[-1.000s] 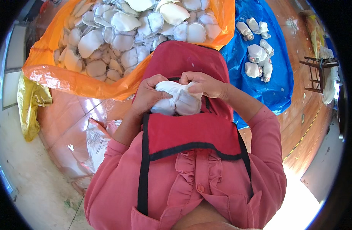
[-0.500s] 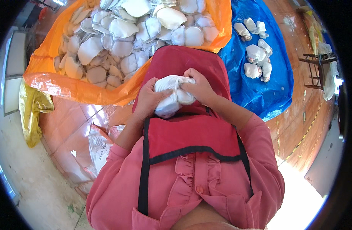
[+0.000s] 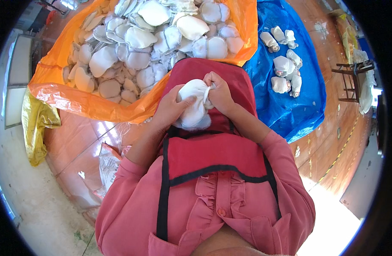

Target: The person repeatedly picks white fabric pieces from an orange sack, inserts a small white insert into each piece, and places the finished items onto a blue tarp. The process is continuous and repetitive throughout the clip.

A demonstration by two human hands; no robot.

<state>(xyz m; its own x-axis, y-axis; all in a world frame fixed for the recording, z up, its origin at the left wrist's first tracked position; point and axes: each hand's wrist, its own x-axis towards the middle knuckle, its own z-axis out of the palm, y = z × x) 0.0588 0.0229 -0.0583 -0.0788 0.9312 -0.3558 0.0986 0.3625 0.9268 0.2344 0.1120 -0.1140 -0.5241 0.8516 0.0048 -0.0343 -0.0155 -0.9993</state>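
Note:
Over my lap, a bundle of white cloth pieces [image 3: 191,113] is held between both hands. My left hand [image 3: 172,106] wraps its left side, thumb lying across the front. At its upper right, my right hand [image 3: 220,93] is closed round a twisted end of the white cloth and draws it taut. The fingertips and the inside of the bundle are hidden. Beneath lies my red apron [image 3: 215,155] with black edging. Beyond my hands, an orange sheet [image 3: 72,99] bears a big heap of rounded white cloth pieces [image 3: 138,38].
To the right, a blue sheet [image 3: 264,100] holds several white bundles [image 3: 283,66]. A dark wooden stool [image 3: 353,81] stands farther right. At the left lie a yellow plastic bag [image 3: 36,128] and, nearer me, a white printed sack [image 3: 108,164] on the tiled floor [image 3: 74,145].
The bundle has turned more upright in my hands. My right hand has closed into a fist on the cloth end, and my left hand has shifted slightly round the side.

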